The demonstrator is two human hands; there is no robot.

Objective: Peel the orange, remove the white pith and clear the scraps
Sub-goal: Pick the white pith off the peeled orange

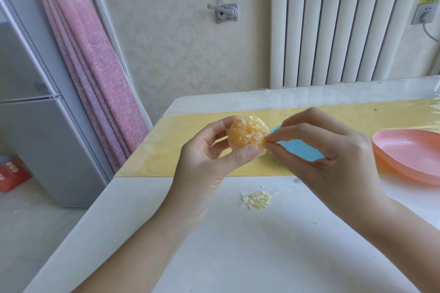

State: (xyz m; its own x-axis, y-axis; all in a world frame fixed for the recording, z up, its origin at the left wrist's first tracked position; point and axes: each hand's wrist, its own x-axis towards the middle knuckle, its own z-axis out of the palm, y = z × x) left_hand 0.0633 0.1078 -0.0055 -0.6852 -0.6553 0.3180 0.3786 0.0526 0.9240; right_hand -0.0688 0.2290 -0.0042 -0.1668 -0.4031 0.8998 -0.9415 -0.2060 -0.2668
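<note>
My left hand point(209, 157) holds a peeled orange point(246, 134) up above the table, thumb at the bottom and fingers behind. The fruit is bare of rind and still shows white pith strands over its segments. My right hand point(333, 147) pinches a thin pith strand at the orange's right side between thumb and forefinger. A small heap of pale pith scraps point(257, 198) lies on the white table point(214, 257) below the hands.
A blue dish point(297, 147) lies on the yellow mat point(171, 150), partly hidden behind my right hand. A pink plate point(409, 157) sits at the right edge. A grey fridge point(35, 126) and pink curtain stand left of the table; a radiator is behind.
</note>
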